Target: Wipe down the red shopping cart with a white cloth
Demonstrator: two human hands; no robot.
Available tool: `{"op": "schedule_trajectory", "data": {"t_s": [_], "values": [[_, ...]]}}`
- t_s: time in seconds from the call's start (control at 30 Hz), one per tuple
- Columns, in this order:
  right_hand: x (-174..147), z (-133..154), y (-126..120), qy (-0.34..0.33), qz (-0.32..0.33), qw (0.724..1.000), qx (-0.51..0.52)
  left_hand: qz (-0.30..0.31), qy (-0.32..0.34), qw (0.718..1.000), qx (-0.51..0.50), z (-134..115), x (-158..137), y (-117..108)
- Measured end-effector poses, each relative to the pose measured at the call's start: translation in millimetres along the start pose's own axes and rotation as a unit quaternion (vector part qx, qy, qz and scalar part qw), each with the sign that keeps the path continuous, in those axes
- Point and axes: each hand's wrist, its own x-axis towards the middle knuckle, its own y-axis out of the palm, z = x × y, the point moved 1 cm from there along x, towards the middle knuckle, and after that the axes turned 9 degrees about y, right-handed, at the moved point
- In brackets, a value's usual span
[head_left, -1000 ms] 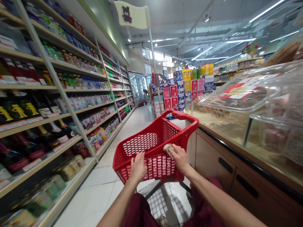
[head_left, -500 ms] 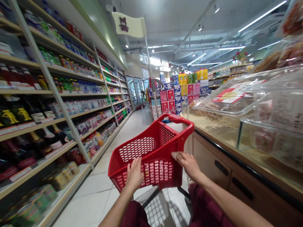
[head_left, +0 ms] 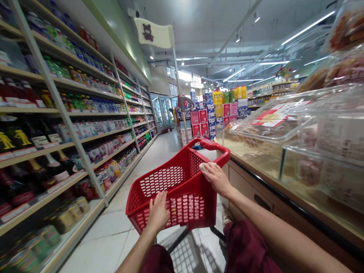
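Observation:
A red plastic shopping cart [head_left: 209, 204] with perforated sides stands in front of me. My right hand [head_left: 216, 177] presses a crumpled white wipe [head_left: 203, 167] against the upper edge of the cart's near side, close to the handle. Only a small part of the wipe shows past the fingertips. My left hand [head_left: 158, 213] lies along the near side, fingers stretched out and fingertips at the rim, with the thumb apart. No goods are visible in the part of the basket I can see.
Shelves of bottles and cans [head_left: 99, 125] line the left. At right is a wooden counter [head_left: 247, 178] with clear plastic food boxes [head_left: 273, 117]. Stacked drink cartons [head_left: 200, 123] stand ahead. A bear flag [head_left: 155, 32] rises on a pole beyond the cart.
My right hand has moved up and slightly left along the cart's side with the white wipe. My left hand stays at the rim. The view has shifted slightly.

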Motion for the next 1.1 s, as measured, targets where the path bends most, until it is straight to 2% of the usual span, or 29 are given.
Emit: {"op": "schedule_trajectory", "data": {"t_s": [0.07,0.1,0.2,0.27,0.3,0.4,0.47,0.5,0.6,0.63,0.7,0.83,0.9,1.03,1.1], "values": [[-2.7,1.1,1.5,-0.031,0.012,0.999,-0.011,0.000,0.007,1.000,-0.004,0.7,-1.0,0.0],[-1.0,-7.1,-1.1,-0.010,0.012,1.000,-0.025,-0.002,0.010,1.000,-0.005,0.9,-1.4,0.8],[7.5,-42.4,-13.9,0.136,-0.007,0.987,-0.080,-0.015,0.020,1.000,0.002,1.2,-2.0,5.9],[8.0,-48.8,-17.3,0.172,-0.008,0.981,-0.092,-0.033,0.025,0.999,0.010,1.6,-2.1,9.8],[5.8,-43.4,-16.4,0.150,-0.001,0.985,-0.085,-0.040,0.026,0.999,0.013,2.0,-2.2,11.5],[-3.5,-13.0,-9.1,0.002,0.034,0.999,-0.041,-0.040,0.026,0.999,0.021,3.2,-3.5,14.4],[-3.2,-4.6,-7.7,-0.044,0.047,0.997,-0.032,-0.036,0.027,0.999,0.027,3.2,-4.9,15.3],[-0.2,-7.6,-8.9,-0.025,0.046,0.998,-0.040,-0.038,0.029,0.998,0.031,2.7,-5.8,15.8],[11.1,-27.8,-14.7,0.114,0.015,0.990,-0.085,-0.057,0.039,0.996,0.052,-0.5,-8.7,17.8],[12.6,-30.6,-15.1,0.142,0.008,0.985,-0.094,-0.063,0.040,0.995,0.059,-1.6,-9.6,18.5],[10.3,-22.6,-11.4,0.119,0.013,0.989,-0.085,-0.070,0.039,0.994,0.069,-3.3,-11.6,19.1],[-1.3,12.3,0.8,-0.037,0.055,0.998,-0.018,-0.047,0.038,0.996,0.070,-3.9,-15.0,16.6],[-1.1,14.5,1.3,-0.028,0.060,0.998,-0.013,-0.035,0.041,0.996,0.068,-5.0,-16.1,14.8],[1.7,9.0,-1.2,0.076,0.055,0.995,-0.039,-0.033,0.036,0.996,0.077,-12.1,-16.1,15.0],[-1.7,18.1,1.1,0.075,0.061,0.995,-0.035,-0.036,0.032,0.995,0.089,-15.6,-15.2,17.3]]}}
